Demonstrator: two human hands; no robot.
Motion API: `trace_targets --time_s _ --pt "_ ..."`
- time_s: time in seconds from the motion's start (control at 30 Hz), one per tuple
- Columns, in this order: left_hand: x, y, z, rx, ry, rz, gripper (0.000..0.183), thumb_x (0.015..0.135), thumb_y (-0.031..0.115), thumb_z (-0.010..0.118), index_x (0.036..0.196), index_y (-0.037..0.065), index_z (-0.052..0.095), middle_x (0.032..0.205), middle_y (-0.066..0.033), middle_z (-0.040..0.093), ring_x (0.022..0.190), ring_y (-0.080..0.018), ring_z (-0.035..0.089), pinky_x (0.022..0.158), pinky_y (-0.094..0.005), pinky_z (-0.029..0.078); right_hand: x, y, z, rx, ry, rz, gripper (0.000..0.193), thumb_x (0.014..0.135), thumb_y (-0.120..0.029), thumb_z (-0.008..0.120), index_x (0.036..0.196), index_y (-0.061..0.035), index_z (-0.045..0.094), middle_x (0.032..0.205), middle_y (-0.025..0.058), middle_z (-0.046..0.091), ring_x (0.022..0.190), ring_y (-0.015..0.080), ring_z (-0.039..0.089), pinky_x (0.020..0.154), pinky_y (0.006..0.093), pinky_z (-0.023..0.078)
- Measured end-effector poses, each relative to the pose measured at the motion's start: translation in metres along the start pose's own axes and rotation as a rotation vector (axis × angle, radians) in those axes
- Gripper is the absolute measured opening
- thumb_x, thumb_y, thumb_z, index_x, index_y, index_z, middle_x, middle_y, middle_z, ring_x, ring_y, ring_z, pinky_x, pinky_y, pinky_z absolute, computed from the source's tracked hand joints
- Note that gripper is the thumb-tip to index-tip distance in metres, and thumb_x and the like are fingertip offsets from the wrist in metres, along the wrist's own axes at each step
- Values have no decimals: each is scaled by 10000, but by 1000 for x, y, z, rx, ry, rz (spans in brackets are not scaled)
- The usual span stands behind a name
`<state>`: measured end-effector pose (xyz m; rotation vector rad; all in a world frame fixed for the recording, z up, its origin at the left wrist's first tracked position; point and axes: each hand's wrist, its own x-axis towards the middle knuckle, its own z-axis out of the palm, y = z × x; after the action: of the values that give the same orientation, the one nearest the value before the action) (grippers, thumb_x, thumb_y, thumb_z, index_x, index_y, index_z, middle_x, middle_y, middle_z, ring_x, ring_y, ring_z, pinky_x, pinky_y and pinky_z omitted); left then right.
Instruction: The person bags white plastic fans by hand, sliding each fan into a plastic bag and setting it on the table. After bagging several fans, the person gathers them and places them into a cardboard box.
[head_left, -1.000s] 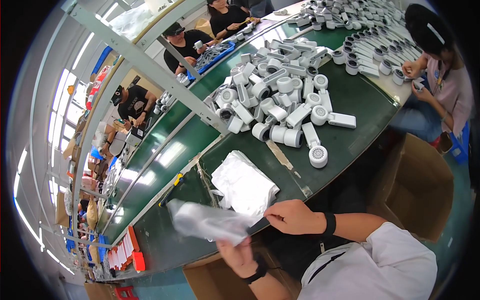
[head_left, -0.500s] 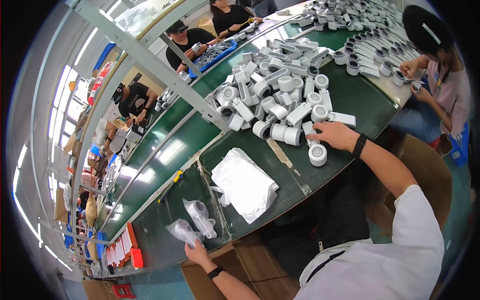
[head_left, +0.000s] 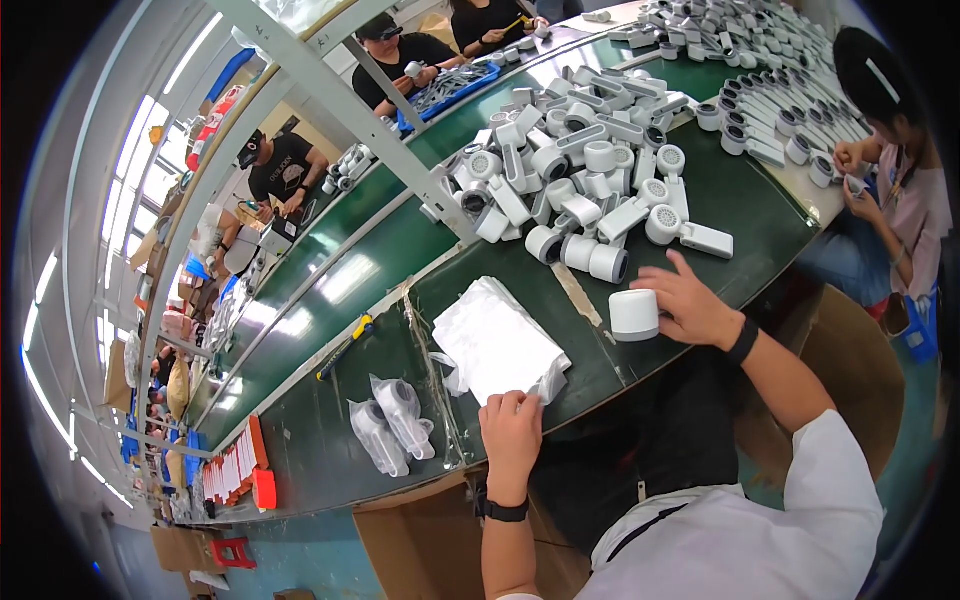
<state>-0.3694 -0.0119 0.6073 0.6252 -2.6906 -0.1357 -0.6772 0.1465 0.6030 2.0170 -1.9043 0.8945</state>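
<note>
My right hand grips a white handheld fan by its side, thumb and forefinger raised, over the near edge of the green bench. My left hand has its fingers curled on the near edge of a stack of white plastic bags, pinching the corner of a bag. Left of the stack, two bagged fans lie side by side. Beyond my right hand spreads a large heap of white and grey handheld fans.
A yellow-handled tool lies by the bench's rail. Red-orange boxes stand at the left end. A metal frame post rises beyond. At the right a co-worker handles parts; others sit across. Cardboard boxes stand below.
My left hand has let go of a bagged fan, now beside the other one, and moved right to the bag stack. My right hand has drawn a fan from the heap toward me.
</note>
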Motion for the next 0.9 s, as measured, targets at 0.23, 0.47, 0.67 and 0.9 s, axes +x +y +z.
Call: trace_targets --time_s 0.23,0.47,0.67,0.9 --pt "12 -5 17 -388 227 -201 109 790 93 743 868 40 689 764 -61 656 699 -191 588 648 -293 456 -12 -80 39 1382 51 709 278 914 -135 636 1152 -51 521 861 5 596 727 73 573 636 263 492" --pt "33 16 22 -944 203 -674 141 800 89 758 829 -26 683 739 -7 653 635 -41 537 565 -206 421 27 -144 79 1474 203 1023 481 771 -76 783 1151 -33 491 894 30 630 697 99 599 586 255 505" --pt "33 6 26 -1172 112 -657 138 845 72 721 916 -43 693 763 -27 665 665 -54 554 598 -198 434 60 -136 100 1462 328 1028 435 776 -39 738 1128 6 486 885 68 622 687 113 606 568 272 510" --pt "31 -9 21 -1211 203 -715 146 900 66 657 989 -50 662 825 -63 679 695 -87 601 643 -214 473 62 -125 115 1254 403 1087 505 720 -3 698 1171 32 475 806 71 608 605 142 601 539 293 499"
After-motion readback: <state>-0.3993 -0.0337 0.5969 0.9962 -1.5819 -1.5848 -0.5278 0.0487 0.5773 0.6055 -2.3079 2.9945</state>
